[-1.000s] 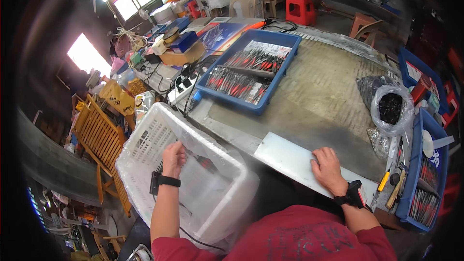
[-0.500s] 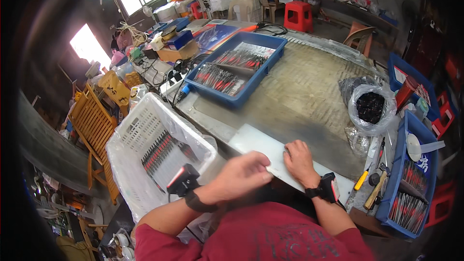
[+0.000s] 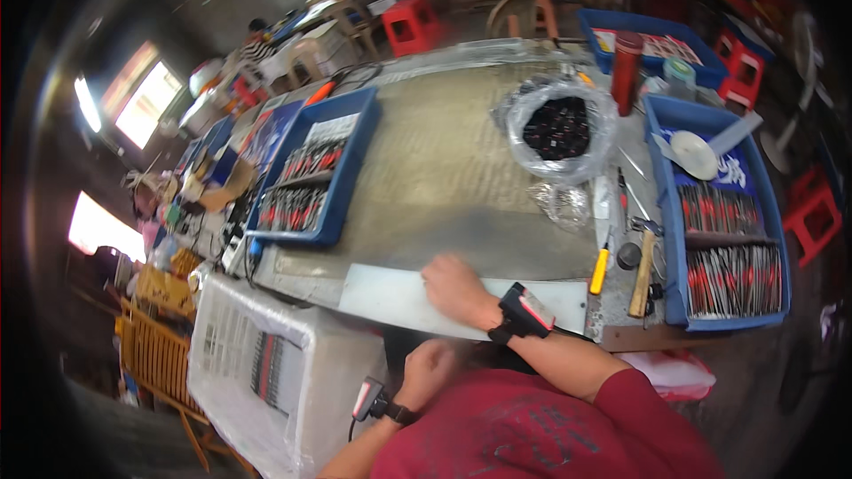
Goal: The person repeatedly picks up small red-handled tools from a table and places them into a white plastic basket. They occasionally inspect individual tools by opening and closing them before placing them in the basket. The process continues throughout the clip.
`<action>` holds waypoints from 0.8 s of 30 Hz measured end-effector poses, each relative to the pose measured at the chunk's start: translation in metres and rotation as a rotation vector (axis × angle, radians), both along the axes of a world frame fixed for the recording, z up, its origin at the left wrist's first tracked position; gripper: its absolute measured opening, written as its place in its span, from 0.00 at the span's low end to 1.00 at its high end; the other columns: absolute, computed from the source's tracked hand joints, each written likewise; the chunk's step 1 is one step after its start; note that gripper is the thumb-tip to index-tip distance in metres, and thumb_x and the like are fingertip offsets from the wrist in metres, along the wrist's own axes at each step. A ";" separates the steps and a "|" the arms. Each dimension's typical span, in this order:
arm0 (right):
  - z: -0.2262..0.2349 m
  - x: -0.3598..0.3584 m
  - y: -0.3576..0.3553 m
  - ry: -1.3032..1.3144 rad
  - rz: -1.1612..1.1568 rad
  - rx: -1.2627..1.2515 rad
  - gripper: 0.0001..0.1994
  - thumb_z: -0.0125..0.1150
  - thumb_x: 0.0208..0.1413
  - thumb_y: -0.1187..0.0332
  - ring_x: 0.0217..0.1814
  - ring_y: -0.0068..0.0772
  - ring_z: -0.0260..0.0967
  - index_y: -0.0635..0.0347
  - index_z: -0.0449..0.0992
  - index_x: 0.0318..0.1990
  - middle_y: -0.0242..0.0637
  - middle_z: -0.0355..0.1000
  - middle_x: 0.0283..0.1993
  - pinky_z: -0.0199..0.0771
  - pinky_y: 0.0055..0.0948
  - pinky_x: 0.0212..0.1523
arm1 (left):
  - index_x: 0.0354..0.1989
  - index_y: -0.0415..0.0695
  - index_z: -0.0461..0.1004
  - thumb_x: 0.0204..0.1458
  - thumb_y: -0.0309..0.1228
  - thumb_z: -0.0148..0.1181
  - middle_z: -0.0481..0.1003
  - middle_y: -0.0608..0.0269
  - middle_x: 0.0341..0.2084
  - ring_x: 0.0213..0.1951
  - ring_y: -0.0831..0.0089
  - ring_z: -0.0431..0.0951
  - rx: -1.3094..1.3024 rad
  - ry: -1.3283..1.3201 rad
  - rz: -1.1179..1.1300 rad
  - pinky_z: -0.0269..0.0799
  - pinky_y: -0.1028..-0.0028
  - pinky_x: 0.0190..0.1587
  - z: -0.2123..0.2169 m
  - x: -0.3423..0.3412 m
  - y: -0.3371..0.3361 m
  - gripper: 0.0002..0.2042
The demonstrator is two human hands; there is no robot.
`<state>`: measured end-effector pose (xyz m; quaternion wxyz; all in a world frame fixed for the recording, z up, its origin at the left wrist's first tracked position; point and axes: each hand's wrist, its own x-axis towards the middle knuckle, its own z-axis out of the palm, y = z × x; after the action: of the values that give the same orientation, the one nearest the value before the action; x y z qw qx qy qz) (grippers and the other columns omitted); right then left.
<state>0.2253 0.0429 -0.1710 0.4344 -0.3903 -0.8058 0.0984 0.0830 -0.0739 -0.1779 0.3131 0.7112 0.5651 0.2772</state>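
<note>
My right hand rests on a white board along the table's near edge; its fingers look loosely bent over the surface, with nothing visible in them. In front of my body, just below that board, is my left hand, its fingers curled and smeared by motion, so whether they hold anything cannot be made out. A white plastic crate lined with clear film stands to the left of my left hand. Inside it lies a row of red-and-black hand tools, too small to name exactly.
A blue tray of similar tools stands at the table's left, another blue tray at the right. A bag of small dark parts sits far right. Nearer lie a yellow-handled tool and a hammer.
My view has turned to the right. My left hand has drawn back from the board toward my body and the crate side. My right hand stays on the board.
</note>
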 end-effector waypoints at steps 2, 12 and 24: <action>-0.001 -0.003 -0.002 0.057 -0.039 -0.081 0.04 0.50 0.43 0.73 0.35 0.44 0.62 0.63 0.70 0.26 0.42 0.66 0.29 0.63 0.39 0.38 | 0.26 0.40 0.73 0.45 0.25 0.57 0.72 0.55 0.22 0.26 0.61 0.73 0.101 0.215 -0.080 0.68 0.68 0.30 -0.019 -0.005 -0.003 0.02; 0.000 -0.004 -0.001 0.049 -0.029 -0.132 0.05 0.50 0.45 0.72 0.37 0.44 0.62 0.63 0.70 0.27 0.43 0.65 0.31 0.65 0.39 0.38 | 0.31 0.45 0.76 0.43 0.36 0.56 0.76 0.54 0.26 0.31 0.53 0.75 0.056 0.676 -0.286 0.66 0.57 0.36 -0.092 -0.006 0.035 0.10; 0.008 -0.002 -0.002 -0.004 -0.035 -0.217 0.04 0.50 0.41 0.75 0.37 0.46 0.62 0.64 0.70 0.25 0.45 0.64 0.31 0.65 0.40 0.38 | 0.51 0.45 0.68 0.54 0.42 0.46 0.69 0.49 0.49 0.51 0.53 0.69 0.214 0.486 -0.527 0.63 0.62 0.52 -0.139 -0.005 0.053 0.20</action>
<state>0.2229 0.0410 -0.1632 0.3898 -0.4494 -0.7841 0.1768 0.0784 -0.0205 -0.3172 0.1540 0.9060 0.3884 0.0677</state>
